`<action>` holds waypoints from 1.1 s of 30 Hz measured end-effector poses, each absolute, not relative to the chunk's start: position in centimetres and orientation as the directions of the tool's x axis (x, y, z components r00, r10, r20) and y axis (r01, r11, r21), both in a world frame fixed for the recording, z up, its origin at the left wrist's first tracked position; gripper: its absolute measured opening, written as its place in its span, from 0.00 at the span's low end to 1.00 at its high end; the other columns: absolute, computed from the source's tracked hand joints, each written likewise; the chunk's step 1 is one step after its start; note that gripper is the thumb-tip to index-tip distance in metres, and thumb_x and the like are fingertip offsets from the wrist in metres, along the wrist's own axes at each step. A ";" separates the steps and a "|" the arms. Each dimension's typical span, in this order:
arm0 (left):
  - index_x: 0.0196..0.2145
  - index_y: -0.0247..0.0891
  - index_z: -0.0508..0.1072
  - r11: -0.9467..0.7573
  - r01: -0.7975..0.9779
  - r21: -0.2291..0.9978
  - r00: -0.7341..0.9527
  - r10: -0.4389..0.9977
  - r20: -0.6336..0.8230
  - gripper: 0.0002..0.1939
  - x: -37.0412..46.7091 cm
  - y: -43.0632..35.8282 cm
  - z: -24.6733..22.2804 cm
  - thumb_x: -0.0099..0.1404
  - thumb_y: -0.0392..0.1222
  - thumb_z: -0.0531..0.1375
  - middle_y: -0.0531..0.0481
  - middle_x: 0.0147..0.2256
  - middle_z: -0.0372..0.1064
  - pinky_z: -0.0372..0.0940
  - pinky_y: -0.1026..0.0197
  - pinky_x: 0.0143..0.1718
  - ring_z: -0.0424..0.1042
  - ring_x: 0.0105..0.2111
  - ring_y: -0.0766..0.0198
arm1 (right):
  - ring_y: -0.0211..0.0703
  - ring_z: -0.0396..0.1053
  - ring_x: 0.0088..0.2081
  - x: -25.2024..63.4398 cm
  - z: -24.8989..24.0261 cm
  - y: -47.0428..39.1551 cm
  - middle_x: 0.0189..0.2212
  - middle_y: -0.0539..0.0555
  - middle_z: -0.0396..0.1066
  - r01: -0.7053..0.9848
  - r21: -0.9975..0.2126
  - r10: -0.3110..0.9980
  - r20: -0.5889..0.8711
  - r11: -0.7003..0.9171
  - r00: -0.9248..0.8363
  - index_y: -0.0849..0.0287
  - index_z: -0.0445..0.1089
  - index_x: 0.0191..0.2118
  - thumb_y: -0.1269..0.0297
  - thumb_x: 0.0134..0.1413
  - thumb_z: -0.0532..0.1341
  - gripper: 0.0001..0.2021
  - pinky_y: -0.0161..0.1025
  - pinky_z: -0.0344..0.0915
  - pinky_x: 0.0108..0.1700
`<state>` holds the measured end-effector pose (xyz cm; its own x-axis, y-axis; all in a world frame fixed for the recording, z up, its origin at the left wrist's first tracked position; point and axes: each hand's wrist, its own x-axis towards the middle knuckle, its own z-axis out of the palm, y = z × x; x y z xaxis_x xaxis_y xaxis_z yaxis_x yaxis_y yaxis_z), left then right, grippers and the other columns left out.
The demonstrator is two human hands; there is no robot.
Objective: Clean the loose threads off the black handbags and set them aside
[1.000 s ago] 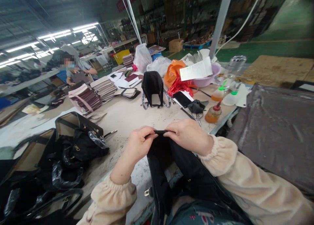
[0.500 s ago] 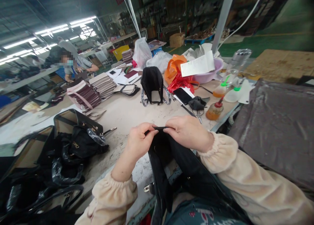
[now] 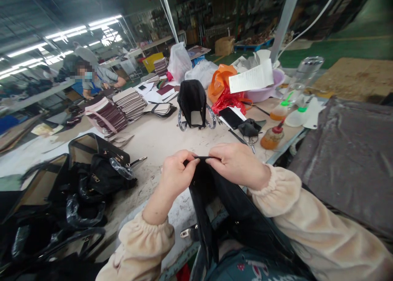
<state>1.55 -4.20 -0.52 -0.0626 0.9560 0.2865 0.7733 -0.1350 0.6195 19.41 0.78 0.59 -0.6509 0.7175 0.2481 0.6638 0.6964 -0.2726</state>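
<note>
A black handbag [image 3: 227,199] lies over my lap against the table's front edge, its mouth facing up. My left hand [image 3: 179,168] pinches the bag's far top edge between thumb and fingers. Close beside it, my right hand [image 3: 236,164] grips the same edge, thumb underneath and fingers on top. A short stretch of the rim shows between the two thumbs. At the bag's left side hangs a strap end with a metal clasp [image 3: 185,233]. Farther back on the table, another black bag [image 3: 192,101] stands with plastic-wrapped handles.
Several black bags [image 3: 98,150] are heaped at the left. Behind them stand stacks of maroon pieces [image 3: 106,116]. Scissors [image 3: 251,140], a phone [image 3: 231,118] and a glue bottle [image 3: 272,138] lie to the right. A co-worker [image 3: 101,76] sits at the far left.
Both hands keep their hold on the bag's edge, almost in place. The view has shifted slightly, so the table's things appear a little farther right.
</note>
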 end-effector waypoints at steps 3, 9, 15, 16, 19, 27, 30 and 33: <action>0.24 0.38 0.70 -0.108 0.774 0.624 -0.088 0.957 0.275 0.06 1.8 -4.2 -0.5 0.59 0.37 0.59 0.53 0.32 0.75 0.64 0.63 0.37 0.73 0.33 0.66 | 0.37 0.65 0.31 19.4 0.6 0.8 0.27 0.48 0.70 0.664 -0.286 0.723 0.244 0.691 -0.647 0.57 0.68 0.26 0.59 0.58 0.54 0.13 0.37 0.47 0.30; 0.25 0.38 0.70 -0.076 0.771 0.633 -0.110 0.962 0.250 0.06 2.0 -4.2 -0.6 0.59 0.38 0.58 0.53 0.31 0.74 0.64 0.63 0.37 0.71 0.33 0.66 | 0.36 0.63 0.28 19.3 0.8 0.9 0.25 0.48 0.69 0.662 -0.272 0.716 0.248 0.698 -0.653 0.58 0.67 0.24 0.61 0.56 0.55 0.12 0.37 0.47 0.30; 0.24 0.38 0.70 -0.048 0.784 0.619 -0.123 0.965 0.230 0.07 2.2 -4.3 -0.6 0.59 0.38 0.58 0.54 0.29 0.73 0.62 0.64 0.34 0.70 0.30 0.66 | 0.36 0.63 0.28 19.4 0.9 0.9 0.26 0.49 0.69 0.650 -0.278 0.706 0.237 0.708 -0.667 0.57 0.68 0.26 0.61 0.56 0.56 0.10 0.36 0.48 0.30; 0.24 0.38 0.70 -0.042 0.786 0.617 -0.126 0.966 0.227 0.07 2.2 -4.3 -0.6 0.59 0.38 0.58 0.54 0.28 0.73 0.62 0.64 0.34 0.70 0.30 0.67 | 0.37 0.63 0.28 19.4 0.9 0.9 0.26 0.49 0.70 0.648 -0.280 0.705 0.229 0.708 -0.671 0.57 0.69 0.27 0.60 0.56 0.56 0.11 0.36 0.48 0.30; 0.24 0.38 0.70 -0.036 0.798 0.602 -0.130 0.964 0.230 0.07 2.2 -4.3 -0.5 0.59 0.38 0.58 0.53 0.28 0.73 0.61 0.64 0.33 0.69 0.29 0.66 | 0.37 0.64 0.29 19.3 1.0 1.0 0.27 0.49 0.70 0.642 -0.270 0.695 0.220 0.718 -0.684 0.57 0.70 0.28 0.59 0.57 0.54 0.12 0.36 0.49 0.30; 0.24 0.38 0.68 -0.057 0.811 0.583 -0.122 0.957 0.262 0.07 2.4 -4.3 -0.6 0.59 0.39 0.58 0.53 0.28 0.72 0.60 0.65 0.31 0.69 0.29 0.66 | 0.37 0.65 0.28 18.6 1.4 0.9 0.26 0.50 0.70 0.652 -0.109 0.656 0.247 0.751 -0.714 0.59 0.69 0.25 0.62 0.58 0.54 0.13 0.38 0.47 0.29; 0.24 0.38 0.68 -0.050 0.813 0.580 -0.130 0.956 0.264 0.07 2.3 -4.2 -0.7 0.59 0.38 0.58 0.53 0.28 0.72 0.60 0.64 0.32 0.69 0.29 0.66 | 0.38 0.65 0.29 18.2 1.4 0.7 0.25 0.51 0.70 0.642 -0.078 0.638 0.255 0.762 -0.727 0.59 0.68 0.25 0.63 0.58 0.54 0.13 0.38 0.47 0.29; 0.24 0.38 0.68 -0.039 0.814 0.579 -0.139 0.955 0.260 0.07 2.2 -4.2 -0.7 0.59 0.38 0.58 0.53 0.28 0.72 0.60 0.64 0.32 0.69 0.29 0.66 | 0.38 0.66 0.30 18.1 1.3 0.8 0.26 0.51 0.70 0.650 -0.084 0.647 0.254 0.755 -0.719 0.59 0.69 0.25 0.63 0.58 0.54 0.13 0.38 0.48 0.29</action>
<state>2.15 -4.18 -0.70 -0.1393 0.9554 0.2603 0.8144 -0.0391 0.5790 18.07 0.78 1.33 -0.7190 0.6470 0.2539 0.6499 0.7553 -0.0842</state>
